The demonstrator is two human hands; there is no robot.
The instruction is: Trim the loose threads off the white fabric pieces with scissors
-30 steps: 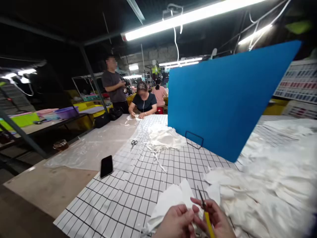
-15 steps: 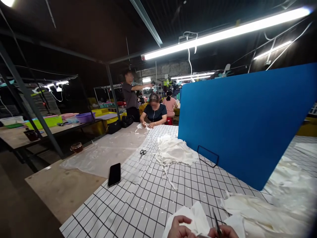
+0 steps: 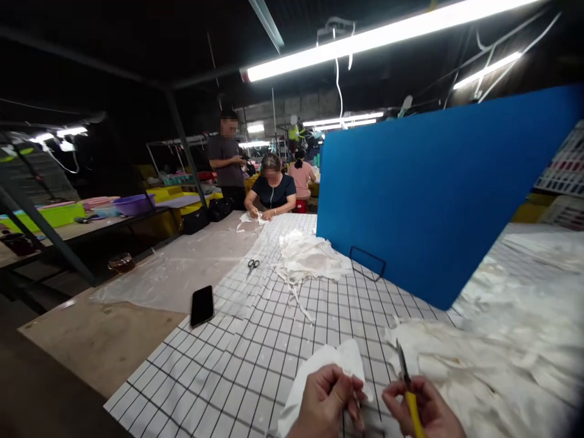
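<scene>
My left hand (image 3: 326,398) is closed, its fingertips pinching the edge of a white cloth piece (image 3: 296,383) low in the head view. The cloth hangs down on the near side of that hand, over the table. Just to the right, my right hand (image 3: 426,407) is closed around yellow-handled scissors (image 3: 413,407). Their dark, narrow blades point up and away from me, not touching the cloth. A heap of cream-white cloth pieces (image 3: 483,371) lies to the right of my right hand.
A black-checked white cloth (image 3: 255,371) covers the table. On it are a white cloth pile (image 3: 310,255), black scissors (image 3: 253,265) and a phone (image 3: 202,306). A tall blue board (image 3: 429,201) stands at right. A seated co-worker (image 3: 272,188) handles white cloth across the table.
The view has tilted downward and shifted, so both hands show higher up. My hands are further apart, and the yellow handle now shows. The standing person's outstretched arm has come down.
</scene>
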